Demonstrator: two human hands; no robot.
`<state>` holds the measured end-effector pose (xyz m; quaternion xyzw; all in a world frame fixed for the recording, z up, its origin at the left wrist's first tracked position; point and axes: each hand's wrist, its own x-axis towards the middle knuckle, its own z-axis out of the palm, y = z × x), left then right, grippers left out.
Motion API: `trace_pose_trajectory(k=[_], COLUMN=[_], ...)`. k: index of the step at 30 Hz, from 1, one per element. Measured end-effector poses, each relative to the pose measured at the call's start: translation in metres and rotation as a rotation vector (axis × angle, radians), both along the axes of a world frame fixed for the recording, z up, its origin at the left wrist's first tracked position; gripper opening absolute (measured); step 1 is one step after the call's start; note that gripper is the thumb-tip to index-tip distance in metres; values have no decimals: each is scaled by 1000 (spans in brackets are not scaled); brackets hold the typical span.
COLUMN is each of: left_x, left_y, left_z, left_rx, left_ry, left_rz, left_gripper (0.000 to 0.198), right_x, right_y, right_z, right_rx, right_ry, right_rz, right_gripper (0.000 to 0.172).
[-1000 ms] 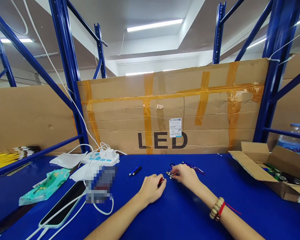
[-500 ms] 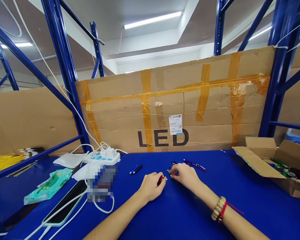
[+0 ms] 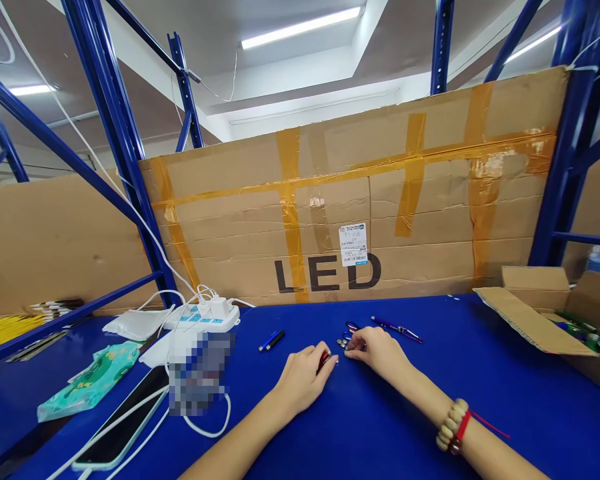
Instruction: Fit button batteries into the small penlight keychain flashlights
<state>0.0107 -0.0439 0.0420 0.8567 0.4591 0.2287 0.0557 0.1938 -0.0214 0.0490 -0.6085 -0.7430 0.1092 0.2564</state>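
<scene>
My left hand [image 3: 305, 375] is closed around a small, shiny red object [image 3: 324, 361], mostly hidden by the fingers, with a bright tip at the thumb. Close on its right, my right hand [image 3: 375, 348] rests on the blue table with thumb and forefinger together. Those fingertips are at a few small round silver pieces [image 3: 341, 343] like button cells; whether one is pinched I cannot make out. Just behind them lies a small dark-handled item [image 3: 352, 326], partly covered by the hand. A blue pen-like tool [image 3: 397, 329] lies beyond the right hand.
Two short tubes, blue and black [image 3: 271, 341], lie left of my hands. Farther left are a white power strip [image 3: 203, 317] with cables, a phone [image 3: 123, 423] and a green packet [image 3: 90, 381]. An open carton [image 3: 537, 322] stands right; a cardboard wall [image 3: 240, 233] closes the back.
The view has shifted slightly. My right fingertips have drawn a little to the right, leaving more of the silver pieces showing. The left hand keeps its grip on the red object.
</scene>
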Motion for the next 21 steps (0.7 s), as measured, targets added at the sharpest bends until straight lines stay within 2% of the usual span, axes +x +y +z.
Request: trace_pose_trajectory(k=[6,14,21], left_x=[-4,-6,-9], left_y=[0,-1,2], left_z=[1,-7,-8], left_rx=[-71,-160,-117], left_ry=[-80,-135,-166], left_rz=[-13,-161,-173], left_gripper=[15,18,18], right_x=[-1,-16,-13], right_y=[3,0,-7], right_z=[1,11,16], right_rx=[66,18,-5], right_ry=[189,576,597], right_rz=[61,371,469], right_gripper=[6,24,11])
